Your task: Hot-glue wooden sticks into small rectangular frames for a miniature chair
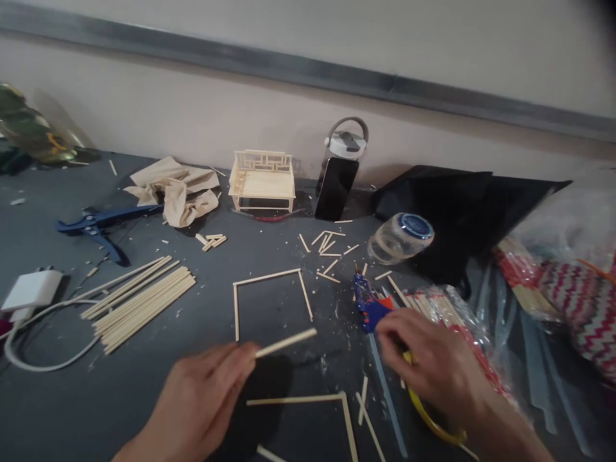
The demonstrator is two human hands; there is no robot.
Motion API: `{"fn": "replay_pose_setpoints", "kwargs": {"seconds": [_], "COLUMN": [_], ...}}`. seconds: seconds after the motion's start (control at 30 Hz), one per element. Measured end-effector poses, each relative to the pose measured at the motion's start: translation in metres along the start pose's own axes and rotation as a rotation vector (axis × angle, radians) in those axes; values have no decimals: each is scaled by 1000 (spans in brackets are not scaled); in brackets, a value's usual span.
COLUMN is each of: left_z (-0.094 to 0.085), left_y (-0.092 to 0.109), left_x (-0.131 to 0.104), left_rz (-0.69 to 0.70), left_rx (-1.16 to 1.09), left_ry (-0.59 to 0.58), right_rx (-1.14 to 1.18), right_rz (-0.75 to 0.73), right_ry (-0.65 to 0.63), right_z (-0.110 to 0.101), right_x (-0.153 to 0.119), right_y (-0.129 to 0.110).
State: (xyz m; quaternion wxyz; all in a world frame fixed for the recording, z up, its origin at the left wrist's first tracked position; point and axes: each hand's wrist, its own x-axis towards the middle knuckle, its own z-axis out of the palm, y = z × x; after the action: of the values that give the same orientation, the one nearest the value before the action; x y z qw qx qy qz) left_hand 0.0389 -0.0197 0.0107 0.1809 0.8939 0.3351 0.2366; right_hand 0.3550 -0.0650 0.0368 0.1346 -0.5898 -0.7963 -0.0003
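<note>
Between its fingers my left hand (206, 391) pinches a thin wooden stick (289, 342), which points up to the right. My right hand (423, 350) is curled at the blue glue gun (369, 301); its fingertips are blurred, so whether they grip it cannot be told. A clear glue stick (387, 394) extends from the gun's rear. Beyond my left hand lies a three-sided frame of sticks (267, 276), open toward me. An L-shaped pair of sticks (296, 400) is nearer me. Loose short sticks (364, 401) lie to its right.
A small wooden bed model (262, 183), a phone (337, 188) against a bottle, and a jar (397, 239) stand behind. Left are a blue cutter (96, 224), crumpled paper (185, 192), a stick bundle (144, 308) and a white charger (31, 289). A yellow cable (428, 414) lies beneath my right hand.
</note>
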Motion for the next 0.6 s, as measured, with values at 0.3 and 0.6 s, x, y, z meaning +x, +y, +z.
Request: {"fn": "replay_pose_setpoints", "kwargs": {"seconds": [0.3,0.6], "left_z": [10,10], "left_y": [-26,-27], "left_x": [2,4], "left_rz": [-284,-274], "left_rx": [-25,35], "left_ry": [138,126], "right_rx": [-306,-92], "right_rz": [209,201], "right_ry": [-13,61], "right_z": [41,38], "right_x": [-22,-19], "right_y": [40,56]}}
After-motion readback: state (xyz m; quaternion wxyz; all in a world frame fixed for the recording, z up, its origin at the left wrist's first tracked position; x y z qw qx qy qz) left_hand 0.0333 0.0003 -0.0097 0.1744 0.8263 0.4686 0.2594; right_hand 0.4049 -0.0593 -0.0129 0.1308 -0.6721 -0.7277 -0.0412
